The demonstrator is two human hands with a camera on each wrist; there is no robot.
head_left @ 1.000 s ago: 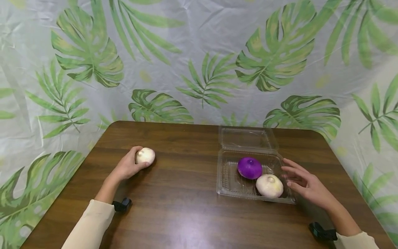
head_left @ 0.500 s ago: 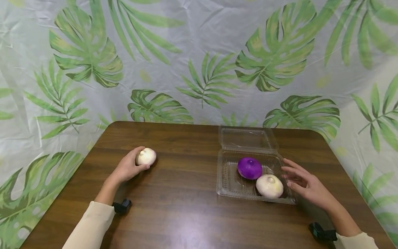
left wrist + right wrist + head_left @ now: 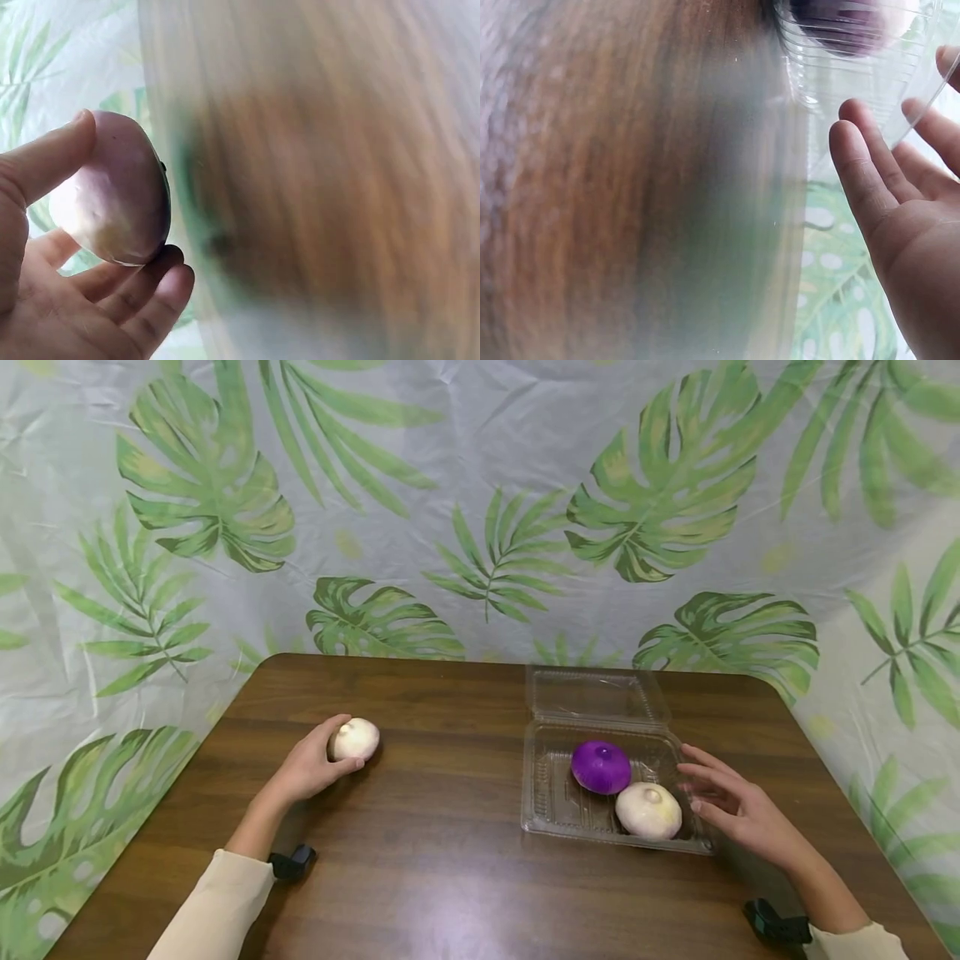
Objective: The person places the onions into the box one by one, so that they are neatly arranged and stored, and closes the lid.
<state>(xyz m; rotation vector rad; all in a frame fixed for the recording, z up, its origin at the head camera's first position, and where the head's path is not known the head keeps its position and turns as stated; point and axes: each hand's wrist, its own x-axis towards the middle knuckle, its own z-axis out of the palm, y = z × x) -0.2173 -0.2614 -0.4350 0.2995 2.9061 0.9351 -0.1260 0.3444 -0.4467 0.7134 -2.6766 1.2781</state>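
On the left side of the table, my left hand pinches a white turnip between thumb and fingers. Up close in the left wrist view, that turnip shows a pale purple flush. A clear plastic clamshell box lies open at the right, its lid folded back. Inside it, a vivid purple turnip sits beside another white turnip. My right hand is at the box's right wall, fingers loosely extended. From the right wrist, its fingertips appear right by the clear plastic.
The brown wooden table has rounded far corners. Behind it hangs a pale sheet printed with green leaves. Dark wrist straps with cameras sit on both wrists.
My left hand has shifted slightly to the right with the white turnip. The right hand, the box and the turnips in it stay in place.
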